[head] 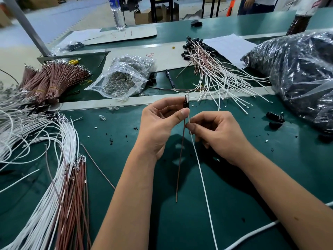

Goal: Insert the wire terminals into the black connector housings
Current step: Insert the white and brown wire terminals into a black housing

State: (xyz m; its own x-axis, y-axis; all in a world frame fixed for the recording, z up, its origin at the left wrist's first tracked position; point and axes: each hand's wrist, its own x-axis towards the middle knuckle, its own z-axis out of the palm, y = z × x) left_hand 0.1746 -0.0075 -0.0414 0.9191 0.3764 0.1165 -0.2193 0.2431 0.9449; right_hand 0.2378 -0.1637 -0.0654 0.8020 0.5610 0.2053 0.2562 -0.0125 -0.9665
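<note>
Loose white and brown wires (59, 195) fanned across the green bench (126, 222) at near left. Above it, the left hand (158, 127) pinched a black connector housing (186, 103) (brown wire (180, 159) hanging), the right hand (216, 136) pinching a white wire (200, 170) beneath; finished assemblies (207, 69) lay beyond.

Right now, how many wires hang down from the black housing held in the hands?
2: a brown wire below the left hand, and a white wire pinched by the right hand. Both come from the black housing.
</note>
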